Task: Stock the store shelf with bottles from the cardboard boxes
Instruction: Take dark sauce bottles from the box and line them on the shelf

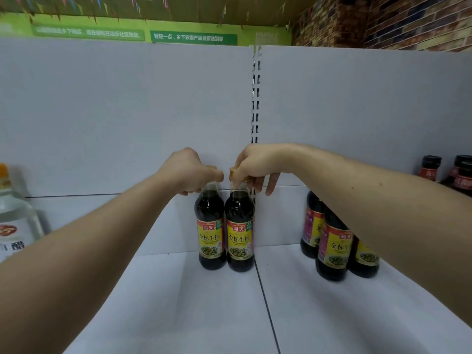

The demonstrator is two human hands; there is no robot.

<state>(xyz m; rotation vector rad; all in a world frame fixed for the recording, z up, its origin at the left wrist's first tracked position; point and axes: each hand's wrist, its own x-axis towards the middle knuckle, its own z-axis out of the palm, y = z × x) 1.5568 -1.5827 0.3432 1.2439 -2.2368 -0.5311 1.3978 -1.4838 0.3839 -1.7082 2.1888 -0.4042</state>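
Two dark soy sauce bottles with yellow labels stand side by side at the back of the white shelf (178, 302). My left hand (190, 172) grips the cap of the left bottle (210, 231), hiding it. My right hand (255, 167) pinches the gold cap of the right bottle (240, 233), with some fingers hanging loose beside it. Both bottles are upright and touch each other, close to the back panel. No cardboard box is in view.
Three more soy sauce bottles (334, 251) stand on the shelf to the right, partly behind my right forearm. Dark bottles with black caps (430, 169) sit at the far right. A clear vinegar bottle (15, 218) stands at the left edge. A slotted upright (255, 98) divides the back panels.
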